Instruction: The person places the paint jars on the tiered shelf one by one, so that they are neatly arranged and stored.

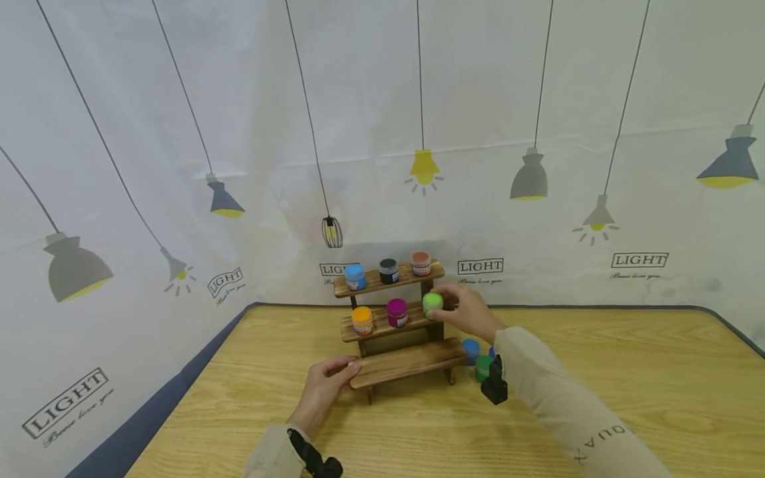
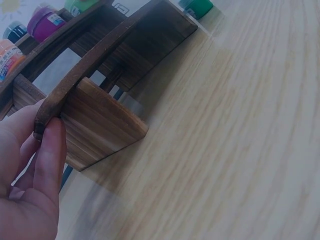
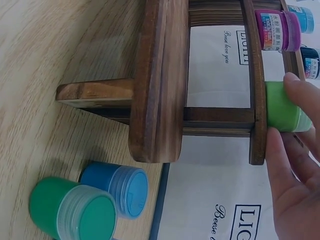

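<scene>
A three-tier wooden stand stands on the table. My left hand pinches the left end of its lowest shelf between thumb and fingers, as the left wrist view shows close up. At the right end of the middle shelf, my right hand holds a light green paint jar between thumb and fingers; the jar's base meets the shelf. Along that shelf stand an orange jar and a purple jar. The top shelf bears a light blue jar, a black jar and an orange-red jar.
Right of the stand, a green jar and a blue jar stand on the wooden table; another blue jar is partly hidden by the right sleeve. Behind hangs a white backdrop printed with lamps.
</scene>
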`<move>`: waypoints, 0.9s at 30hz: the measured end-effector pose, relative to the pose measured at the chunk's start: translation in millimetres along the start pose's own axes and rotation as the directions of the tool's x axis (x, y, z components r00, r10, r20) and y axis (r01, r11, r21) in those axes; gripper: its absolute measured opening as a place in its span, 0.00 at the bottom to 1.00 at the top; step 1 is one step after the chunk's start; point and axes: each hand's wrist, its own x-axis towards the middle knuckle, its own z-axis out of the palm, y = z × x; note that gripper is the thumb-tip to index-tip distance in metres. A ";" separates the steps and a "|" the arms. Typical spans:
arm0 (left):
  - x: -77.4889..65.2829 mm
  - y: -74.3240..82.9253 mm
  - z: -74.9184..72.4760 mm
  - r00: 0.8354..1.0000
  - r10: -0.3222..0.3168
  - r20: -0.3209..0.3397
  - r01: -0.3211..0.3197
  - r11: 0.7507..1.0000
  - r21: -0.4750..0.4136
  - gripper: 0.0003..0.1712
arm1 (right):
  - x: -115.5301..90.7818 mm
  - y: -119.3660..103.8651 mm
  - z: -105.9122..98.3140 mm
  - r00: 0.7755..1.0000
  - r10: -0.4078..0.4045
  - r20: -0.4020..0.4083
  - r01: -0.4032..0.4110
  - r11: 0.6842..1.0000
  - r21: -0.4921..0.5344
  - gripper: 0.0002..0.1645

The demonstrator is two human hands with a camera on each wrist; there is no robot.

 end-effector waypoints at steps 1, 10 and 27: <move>-0.2 0.0 -0.1 1.000 0.004 0.001 -0.004 1.000 0.000 0.22 | 0.0 0.4 0.0 1.000 -0.001 -0.001 0.001 1.000 -0.001 0.24; -1.3 0.5 -1.0 1.000 0.009 0.006 -0.009 1.000 0.011 0.23 | 0.1 1.5 0.7 1.000 -0.013 0.008 0.013 1.000 0.010 0.24; -2.3 2.6 -0.8 1.000 -0.008 0.003 0.008 1.000 0.020 0.23 | -12.8 -1.3 -23.1 0.998 -0.057 0.011 0.057 0.998 -0.013 0.29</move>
